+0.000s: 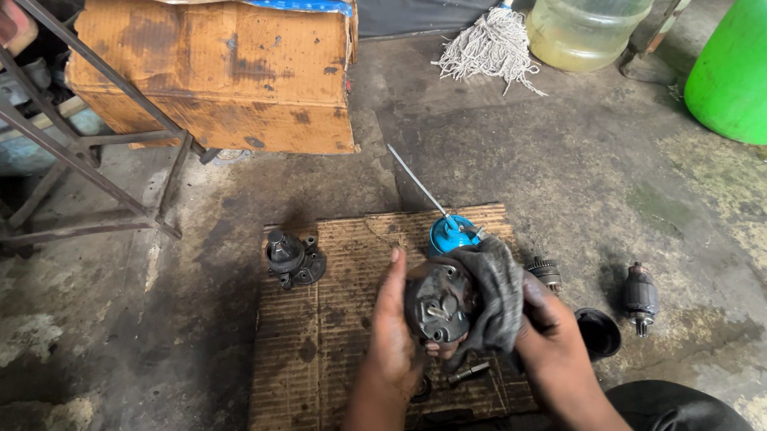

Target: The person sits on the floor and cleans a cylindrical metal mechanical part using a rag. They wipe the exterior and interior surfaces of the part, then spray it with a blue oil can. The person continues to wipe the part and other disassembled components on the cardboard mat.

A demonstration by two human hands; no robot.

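Gripping a dark, greasy metal housing (440, 305) from its left side, the left hand (393, 335) has its fingers clenched around the part, thumb pointing up along the edge. The right hand (550, 334) presses a dark grey rag (497, 293) against the right side of the same housing, its fingers closed on the cloth. The housing is held in the air between both hands, above the middle of a flattened sheet of corrugated cardboard (321, 352) that lies on the stained concrete floor (576, 168).

Items on or near the cardboard:
- A second dark metal assembly (293, 257) sits at the upper left corner of the sheet, well apart from the hands.
- A blue round-bodied tool with a long thin metal shaft (449, 232) rests at the upper edge, just behind the housing; its shaft angles up and to the left.
- A small gear-like part (545, 272) lies just beside the rag, partly hidden by it.
- A short metal bolt (469, 373) lies below the hands.
- A black round cap (600, 332) lies on the floor, near the right wrist.
- A small cylindrical armature (640, 297), possibly a motor rotor, lies to the right of the cap.

Farther back stand a stained cardboard box (224, 74), a metal frame (69, 155), a mop head (489, 47), a clear water jug (597, 7) and a green container (747, 64).
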